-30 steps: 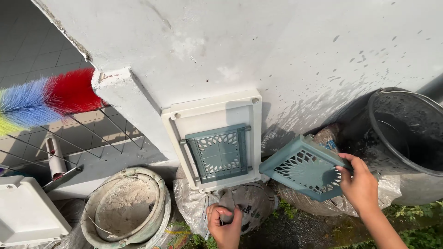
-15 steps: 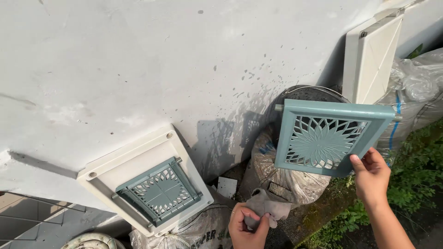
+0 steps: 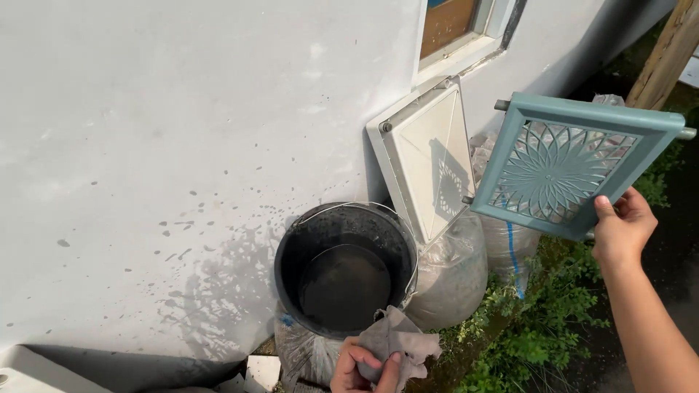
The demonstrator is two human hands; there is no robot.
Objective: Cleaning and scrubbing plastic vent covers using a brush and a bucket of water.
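My right hand [image 3: 623,225] holds a teal plastic panel [image 3: 571,163] with a pierced flower pattern by its lower right corner, lifted in front of the wall at the right. My left hand [image 3: 362,370] at the bottom edge grips a crumpled grey cloth [image 3: 397,340], just in front of a black bucket [image 3: 344,266]. A white plastic tray-like panel [image 3: 428,154] leans against the wall between the bucket and the teal panel.
Filled plastic sacks [image 3: 451,273] sit under the bucket and the white panel. A white-painted wall [image 3: 182,145] fills the left. A window frame [image 3: 466,33] is at the top, green weeds [image 3: 531,327] cover the ground at the right, and a wooden post [image 3: 666,51] stands far right.
My view swung right: the white tray with the teal insert left the frame and the bucket moved to the centre. My right hand carried the teal panel up and rightward. My left hand kept the cloth.
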